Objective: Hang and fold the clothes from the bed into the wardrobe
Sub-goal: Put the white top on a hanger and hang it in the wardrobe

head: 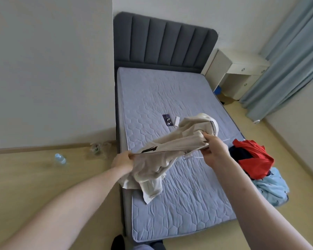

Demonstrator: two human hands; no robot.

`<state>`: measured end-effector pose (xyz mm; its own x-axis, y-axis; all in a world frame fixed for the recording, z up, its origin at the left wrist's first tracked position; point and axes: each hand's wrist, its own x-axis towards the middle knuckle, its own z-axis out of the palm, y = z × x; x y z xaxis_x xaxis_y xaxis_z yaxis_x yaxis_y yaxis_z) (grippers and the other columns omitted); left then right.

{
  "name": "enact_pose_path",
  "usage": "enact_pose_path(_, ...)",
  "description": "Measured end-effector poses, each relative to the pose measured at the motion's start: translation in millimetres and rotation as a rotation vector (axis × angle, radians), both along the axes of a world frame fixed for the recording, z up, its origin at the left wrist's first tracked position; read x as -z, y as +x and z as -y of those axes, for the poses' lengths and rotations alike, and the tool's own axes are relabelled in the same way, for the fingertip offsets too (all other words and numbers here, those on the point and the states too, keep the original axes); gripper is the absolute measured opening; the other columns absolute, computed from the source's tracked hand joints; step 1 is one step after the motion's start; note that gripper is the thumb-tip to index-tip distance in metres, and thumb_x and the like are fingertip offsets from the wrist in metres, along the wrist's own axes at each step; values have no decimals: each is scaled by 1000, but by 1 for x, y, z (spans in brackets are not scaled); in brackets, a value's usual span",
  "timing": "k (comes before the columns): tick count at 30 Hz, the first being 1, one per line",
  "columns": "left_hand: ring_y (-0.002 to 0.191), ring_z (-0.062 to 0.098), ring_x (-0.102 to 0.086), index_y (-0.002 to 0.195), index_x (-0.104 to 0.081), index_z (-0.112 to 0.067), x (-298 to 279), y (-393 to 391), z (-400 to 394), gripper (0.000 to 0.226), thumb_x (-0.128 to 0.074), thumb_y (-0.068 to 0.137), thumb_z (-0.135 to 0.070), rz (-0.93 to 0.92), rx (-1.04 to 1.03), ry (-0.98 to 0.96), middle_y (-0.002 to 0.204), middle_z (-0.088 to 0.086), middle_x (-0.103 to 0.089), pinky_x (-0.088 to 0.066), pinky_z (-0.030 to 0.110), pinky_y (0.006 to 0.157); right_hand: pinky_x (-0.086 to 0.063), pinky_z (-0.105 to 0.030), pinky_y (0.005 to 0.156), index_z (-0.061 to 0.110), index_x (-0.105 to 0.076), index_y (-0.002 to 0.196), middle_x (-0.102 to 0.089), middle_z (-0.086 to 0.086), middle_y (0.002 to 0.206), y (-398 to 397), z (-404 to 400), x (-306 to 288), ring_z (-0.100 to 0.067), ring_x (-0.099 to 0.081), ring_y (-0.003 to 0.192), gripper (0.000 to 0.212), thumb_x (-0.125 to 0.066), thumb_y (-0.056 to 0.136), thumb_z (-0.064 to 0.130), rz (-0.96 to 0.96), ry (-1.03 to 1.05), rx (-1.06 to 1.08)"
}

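Both hands hold one cream garment above the bed: the left hand (122, 160) pinches a bunched end of the cream garment (172, 148) in a closed grip over the bed's left edge, and the right hand (215, 150) clenches the other end in a fist-like grip above the middle of the mattress (170, 92). The cloth stretches between them and its loose lower part hangs down, its tip reaching the mattress near the left edge. A dark mark shows on the cloth near the left hand, too blurred to read. Just beyond the garment, a dark phone (167, 120) and a small white object (177, 121) lie on the mattress, partly behind the cloth. At the right edge of the bed, toward the foot, lies a pile of a red and dark garment (253, 156) and, nearer, a light blue printed garment (271, 186) that hangs over the edge. The head half of the mattress, up to the grey padded headboard (164, 40), lies open. A plastic water bottle (60, 158) lies on the floor left of the bed; a white nightstand (238, 73) and blue curtains (287, 60) stand on the right.
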<state>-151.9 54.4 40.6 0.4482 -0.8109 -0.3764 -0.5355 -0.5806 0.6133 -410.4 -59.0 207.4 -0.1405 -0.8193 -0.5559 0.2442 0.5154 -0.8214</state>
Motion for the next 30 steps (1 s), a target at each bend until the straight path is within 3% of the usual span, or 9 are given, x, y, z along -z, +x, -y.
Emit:
enact_pose_path(2, 105, 32, -69, 101, -73, -24, -14, 23, 8, 27, -52, 89, -13, 54, 7, -76, 108, 4, -75, -55, 36, 84, -59, -28, 55, 1, -66, 119, -77, -13, 104, -22, 2, 13, -21, -75, 76, 36, -80, 90, 18, -139, 28, -106)
enact_pose_path(5, 95, 34, -68, 93, -72, -17, -56, 42, 29, 19, -53, 92, -15, 107, 79, -238, 96, 7, -75, -55, 41, 81, -62, -33, 56, 3, -64, 113, -76, -12, 93, -47, -1, 39, -26, -76, 71, 48, -74, 92, 45, -595, 155, -420)
enact_pose_path(9, 65, 27, -52, 62, -50, -15, -125, 32, 55, 21, -55, 81, -21, 235, 232, -358, 58, -1, -54, -42, 35, 57, -62, -42, 81, 5, -61, 108, -51, -15, 97, -54, -8, 59, -28, -62, 83, 55, -48, 100, 57, -1230, 150, -729)
enact_pose_path(11, 57, 23, -33, 57, -37, -12, -155, 16, 62, 30, -59, 77, -20, 269, 355, -412, 51, 2, -38, -31, 36, 52, -58, -39, 70, 12, -56, 90, -50, -7, 88, -41, -10, 56, -22, -57, 70, 46, -64, 93, 58, -1092, -10, -698)
enact_pose_path(13, 59, 17, -22, 55, -31, -13, -178, -4, 65, 37, -64, 74, -16, 240, 476, -467, 53, 2, -29, -24, 34, 53, -46, -30, 62, 16, -53, 94, -60, 1, 91, -22, -15, 50, -14, -59, 77, 49, -81, 80, 54, -896, -169, -705)
enact_pose_path(17, 57, 13, -21, 54, -31, -13, -209, -35, 75, 41, -68, 69, -17, 95, 605, -502, 54, -4, -25, -26, 31, 52, -45, -25, 88, 25, -52, 115, -59, 11, 122, 18, -21, 25, -6, -58, 114, 67, -95, 65, 36, -627, -382, -785)
enact_pose_path(20, 55, 10, -28, 56, -42, -6, -221, -44, 81, 35, -71, 69, -20, 44, 609, -523, 54, -5, -32, -32, 30, 52, -40, -24, 63, 24, -45, 89, -54, 12, 87, 34, -17, 9, -5, -50, 71, 52, -87, 59, 36, -602, -477, -718)
enact_pose_path(24, 54, 4, -46, 60, -62, -14, -214, -33, 81, 26, -84, 73, -21, -74, 421, -587, 55, -9, -56, -41, 25, 56, -30, -18, 47, 23, -38, 75, -41, 12, 63, 42, -2, 3, -6, -35, 54, 37, -74, 82, 21, -476, -578, -612)
enact_pose_path(30, 75, 9, -65, 96, -60, -34, -127, -42, 25, 45, -83, 70, -64, -212, -137, -565, 86, -9, -69, -54, 29, 69, -26, -22, 49, 28, -30, 65, -33, 9, 63, 49, 15, -6, -8, -28, 57, 38, -56, 81, 5, -236, -603, -571)
